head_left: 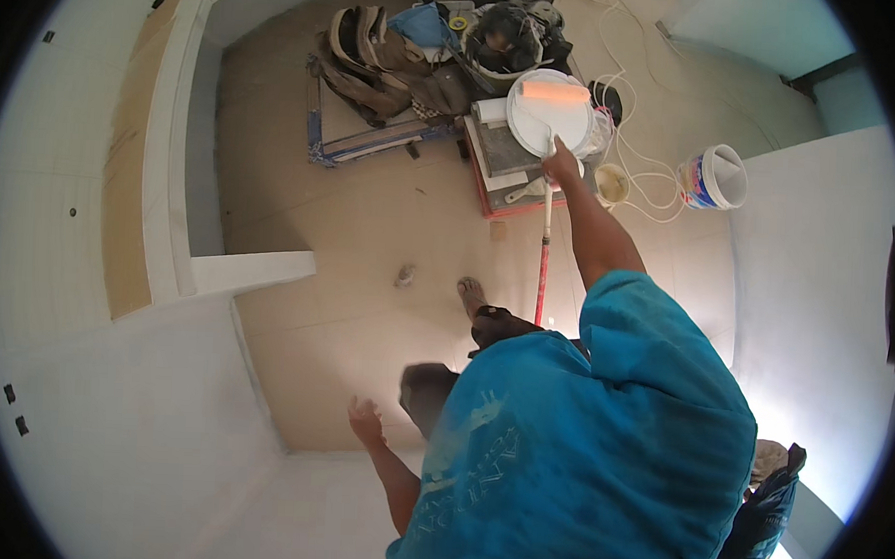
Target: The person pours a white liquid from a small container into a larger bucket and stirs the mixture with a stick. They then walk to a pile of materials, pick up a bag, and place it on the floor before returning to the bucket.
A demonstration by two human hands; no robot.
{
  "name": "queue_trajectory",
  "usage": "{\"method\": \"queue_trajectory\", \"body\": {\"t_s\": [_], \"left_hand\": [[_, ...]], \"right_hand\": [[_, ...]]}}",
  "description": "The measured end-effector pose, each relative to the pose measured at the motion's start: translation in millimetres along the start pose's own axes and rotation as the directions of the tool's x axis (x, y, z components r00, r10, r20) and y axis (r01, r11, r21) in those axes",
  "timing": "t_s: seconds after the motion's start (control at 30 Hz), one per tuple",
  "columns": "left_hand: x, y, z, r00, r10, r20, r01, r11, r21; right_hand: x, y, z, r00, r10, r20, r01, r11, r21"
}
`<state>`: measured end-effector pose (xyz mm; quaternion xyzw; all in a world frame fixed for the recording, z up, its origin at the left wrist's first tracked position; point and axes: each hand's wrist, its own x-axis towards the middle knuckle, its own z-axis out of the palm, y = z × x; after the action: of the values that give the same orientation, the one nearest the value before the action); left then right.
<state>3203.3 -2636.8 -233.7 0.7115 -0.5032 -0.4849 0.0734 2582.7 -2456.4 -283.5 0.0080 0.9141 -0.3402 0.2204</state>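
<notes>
My right hand (560, 165) is closed around the upper part of a long-handled paint roller (543, 254), whose pole is red lower down and pale near the hand. The roller's orange sleeve (556, 92) shows over a round white bucket or lid (534, 133); whether it touches it I cannot tell. Low on the left side hangs my left hand (365, 418), holding nothing, its fingers apart and slightly blurred. A flat brush or scraper (524, 191) lies just left of the right hand.
A backpack (372, 66) and a black bucket of odds and ends (503, 42) stand at the far side. To the right are a white paint bucket (714, 178), a small tub (611, 184) and a looping white cable (652, 179). Walls rise on both sides.
</notes>
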Motion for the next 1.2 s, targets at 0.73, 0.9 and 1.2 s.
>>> {"method": "queue_trajectory", "body": {"t_s": [0.73, 0.9, 1.2], "left_hand": [[444, 96, -26, 0.7, -0.245, 0.671, 0.383, 0.922, -0.064], [514, 358, 60, 0.868, 0.189, 0.458, -0.201, 0.979, -0.022], [482, 572, 170, 0.85, 0.392, 0.353, -0.511, 0.777, 0.368]], "right_hand": [[-100, -20, 144, 0.826, 0.493, 0.274, -0.438, 0.866, -0.24], [-71, -76, 160, 0.907, 0.41, 0.099, -0.396, 0.909, -0.132], [-2, -104, 205, 0.957, 0.268, -0.115, -0.282, 0.951, -0.128]]}}
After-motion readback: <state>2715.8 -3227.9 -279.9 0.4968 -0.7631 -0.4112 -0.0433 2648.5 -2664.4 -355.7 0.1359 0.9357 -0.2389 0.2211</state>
